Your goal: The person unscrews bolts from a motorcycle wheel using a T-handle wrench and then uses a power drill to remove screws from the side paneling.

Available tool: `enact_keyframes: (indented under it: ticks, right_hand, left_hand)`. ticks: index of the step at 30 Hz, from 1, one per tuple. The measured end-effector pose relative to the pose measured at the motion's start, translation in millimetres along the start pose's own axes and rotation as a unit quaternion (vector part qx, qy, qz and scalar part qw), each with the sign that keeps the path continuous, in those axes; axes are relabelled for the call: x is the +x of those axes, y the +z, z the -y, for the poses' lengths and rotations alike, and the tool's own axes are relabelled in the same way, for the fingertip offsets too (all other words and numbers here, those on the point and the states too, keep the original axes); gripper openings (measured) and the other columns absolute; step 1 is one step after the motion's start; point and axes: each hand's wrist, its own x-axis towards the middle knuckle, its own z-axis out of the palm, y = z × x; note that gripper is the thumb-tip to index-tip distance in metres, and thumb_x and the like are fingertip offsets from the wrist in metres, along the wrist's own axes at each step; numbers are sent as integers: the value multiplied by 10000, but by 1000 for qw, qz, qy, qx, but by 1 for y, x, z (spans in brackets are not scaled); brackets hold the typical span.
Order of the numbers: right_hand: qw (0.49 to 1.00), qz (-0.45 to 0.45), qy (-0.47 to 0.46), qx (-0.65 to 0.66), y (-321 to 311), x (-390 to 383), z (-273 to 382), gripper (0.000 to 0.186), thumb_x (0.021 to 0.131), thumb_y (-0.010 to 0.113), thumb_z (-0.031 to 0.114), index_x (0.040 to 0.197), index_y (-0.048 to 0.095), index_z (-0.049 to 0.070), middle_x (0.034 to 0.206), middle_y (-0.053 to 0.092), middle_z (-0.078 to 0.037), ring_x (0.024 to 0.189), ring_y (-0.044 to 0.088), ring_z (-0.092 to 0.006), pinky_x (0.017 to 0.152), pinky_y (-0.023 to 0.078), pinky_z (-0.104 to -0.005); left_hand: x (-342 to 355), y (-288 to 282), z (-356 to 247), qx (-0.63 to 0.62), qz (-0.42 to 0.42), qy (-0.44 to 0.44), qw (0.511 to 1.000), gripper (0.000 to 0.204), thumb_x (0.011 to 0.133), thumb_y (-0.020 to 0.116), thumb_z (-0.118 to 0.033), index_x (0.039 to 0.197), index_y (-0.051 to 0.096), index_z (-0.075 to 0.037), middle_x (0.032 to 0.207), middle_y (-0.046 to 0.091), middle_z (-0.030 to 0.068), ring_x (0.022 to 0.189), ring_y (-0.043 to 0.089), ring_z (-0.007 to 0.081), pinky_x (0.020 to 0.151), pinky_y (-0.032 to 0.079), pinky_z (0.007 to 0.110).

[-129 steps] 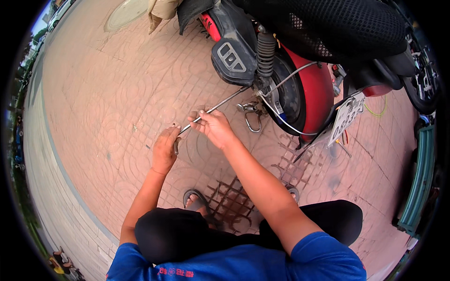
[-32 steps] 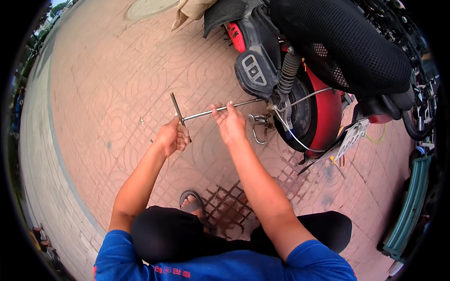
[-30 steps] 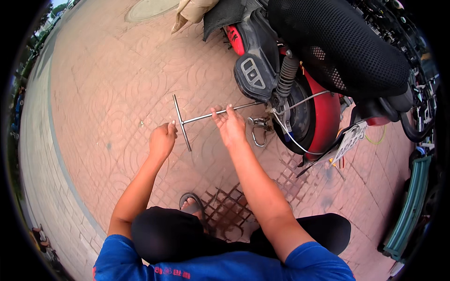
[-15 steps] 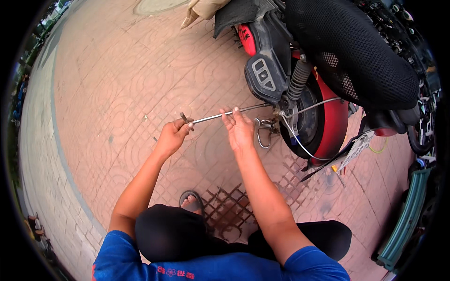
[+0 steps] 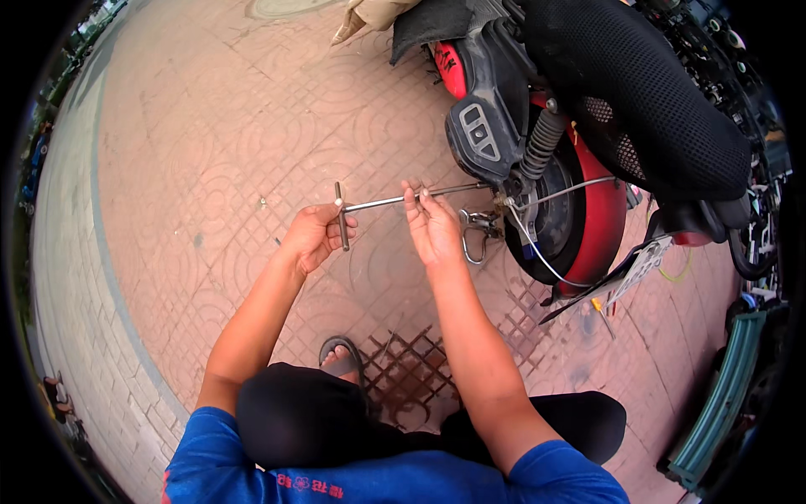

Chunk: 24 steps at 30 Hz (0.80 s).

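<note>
The left hand (image 5: 313, 238) holds a T-wrench (image 5: 378, 203) by its crossbar; the right hand (image 5: 434, 231) loosely cradles the shaft, which reaches the scooter (image 5: 606, 210) beside its rear wheel (image 5: 573, 235). Turning seems underway; the next move calls for steady alignment.

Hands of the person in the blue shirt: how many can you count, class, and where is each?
2: the left hand at the crossbar of the T-handled wrench, the right hand at its shaft, nearer the red scooter. Neither is hidden.
</note>
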Motion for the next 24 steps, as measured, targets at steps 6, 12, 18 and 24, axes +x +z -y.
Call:
enact_keyframes:
  ticks: [6, 12, 18, 24]
  right_hand:
    - [995, -56, -27, -78, -1, 2, 0, 166, 1006, 680, 75, 1118, 631, -38, 1139, 705, -152, 1087, 721, -269, 840, 643, -266]
    - [983, -156, -18, -97, -1, 13, -13, 190, 936, 791, 116, 1003, 640, 24, 946, 687, -47, 822, 693, -162, 651, 583, -187]
    - [992, -97, -12, -84, 4, 13, -7, 196, 975, 758, 213, 987, 627, 68, 916, 622, -5, 770, 618, -108, 679, 580, -241]
    - [992, -36, -4, -117, 7, 9, 5, 184, 1029, 680, 245, 1033, 613, 74, 922, 596, -10, 795, 611, -123, 708, 587, -277]
  left_hand:
    - [-22, 20, -12, 189, -93, -15, 977, 442, 1048, 574, -213, 1346, 545, 111, 956, 749, 161, 719, 721, 223, 638, 582, 331]
    - [-36, -23, 17, 406, -238, 269, 841, 607, 951, 672, -120, 1496, 462, 45, 1243, 700, 186, 1051, 699, 253, 789, 570, 335]
    - [-29, -10, 26, 451, -115, 265, 845, 686, 906, 691, -31, 1534, 415, 4, 1492, 536, 239, 1292, 607, 354, 1016, 541, 424]
    - [-15, 11, 24, 593, -197, 356, 695, 628, 933, 701, -100, 1506, 456, -26, 1550, 480, 222, 1319, 573, 388, 1060, 506, 388]
